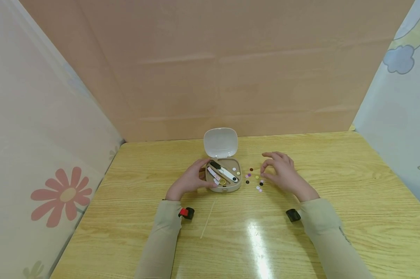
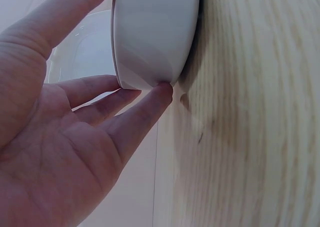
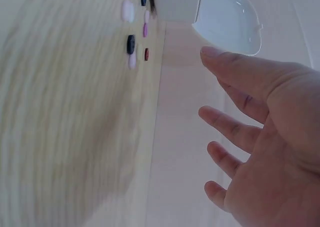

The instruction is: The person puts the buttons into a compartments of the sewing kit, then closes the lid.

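Observation:
A small cream case (image 1: pixel 233 187) stands on the table with its white lid (image 1: pixel 221 142) raised at the back. Inside its divided tray lie a black-and-white tool (image 1: pixel 227 173), a small pink-and-white item (image 1: pixel 213 174), a yellow ring (image 1: pixel 222 181) and a few buttons. My left hand (image 1: pixel 191 179) holds the case by its left side, thumb at the front and fingers at the back; in the left wrist view, fingertips touch the case wall (image 2: pixel 155 32). Over the loose buttons (image 1: pixel 256 177) right of the case, my right hand (image 1: pixel 282 173) hovers, thumb and index tip close together, nothing visible between them.
A thin pale stick (image 1: pixel 208 219) lies on the wooden table (image 1: pixel 133 236) in front of the case. The buttons are small, flat and of several colours, scattered close to the case's right wall. A pinkish-brown backdrop (image 1: pixel 216 85) rises behind the table's far edge.

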A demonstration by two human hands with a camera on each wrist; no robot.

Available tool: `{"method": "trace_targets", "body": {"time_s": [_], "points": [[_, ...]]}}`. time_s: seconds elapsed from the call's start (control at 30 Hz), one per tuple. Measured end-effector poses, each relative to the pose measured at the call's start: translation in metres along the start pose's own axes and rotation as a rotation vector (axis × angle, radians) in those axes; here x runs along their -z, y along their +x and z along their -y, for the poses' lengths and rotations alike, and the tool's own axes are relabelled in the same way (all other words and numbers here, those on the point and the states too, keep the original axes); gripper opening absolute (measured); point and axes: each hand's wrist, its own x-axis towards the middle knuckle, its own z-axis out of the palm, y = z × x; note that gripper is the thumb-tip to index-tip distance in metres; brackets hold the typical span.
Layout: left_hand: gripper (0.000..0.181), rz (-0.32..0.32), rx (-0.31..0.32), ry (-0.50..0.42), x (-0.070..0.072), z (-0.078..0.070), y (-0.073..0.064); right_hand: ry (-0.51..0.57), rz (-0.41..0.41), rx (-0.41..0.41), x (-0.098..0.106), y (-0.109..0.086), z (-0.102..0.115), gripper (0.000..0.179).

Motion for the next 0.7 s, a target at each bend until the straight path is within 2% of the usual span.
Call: {"method": "trace_targets", "body": {"time_s": [0.33, 0.7], "points": [[0.094, -0.003, 0.025, 0.008, 0.0, -0.003, 0.0, -0.017, -0.02, 0.031, -0.003, 0.011, 0.013, 0.015], [0.092, 0.004, 0.0, 0.005, 0.0, -0.003, 0.0, -0.074, -0.033, 0.123, -0.006, 0.023, 0.027, 0.012]]}}
